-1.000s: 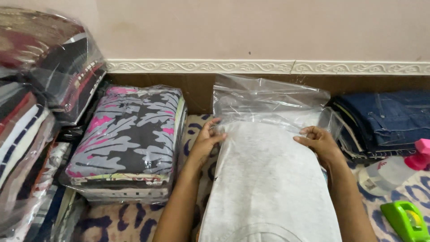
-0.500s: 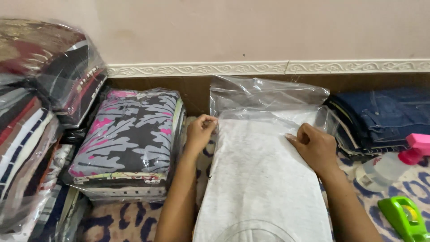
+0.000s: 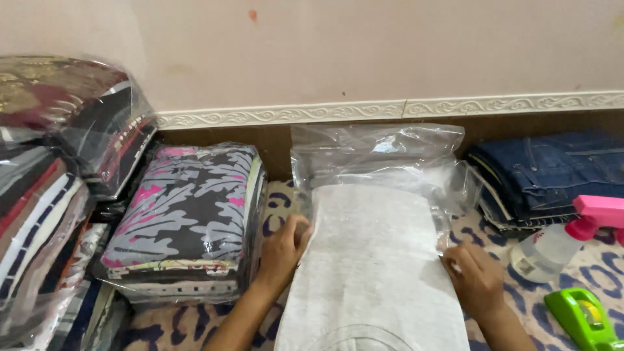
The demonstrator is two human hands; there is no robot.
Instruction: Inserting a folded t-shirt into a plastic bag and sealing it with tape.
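Both hands (image 3: 284,250) (image 3: 474,278) lower beside one grey garment (image 3: 370,260), one clear bag (image 3: 377,153).

Bagged stack (image 3: 185,224) crowds left; spray bottle (image 3: 552,244), jeans (image 3: 552,172) right; wall probably blocks ahead.

A folded grey cloth (image 3: 374,260) lies partly inside a clear plastic bag (image 3: 377,156). The left hand (image 3: 284,250) touches its 9 o'clock edge. The right hand (image 3: 474,279) pinches the bag edge at 3 o'clock.
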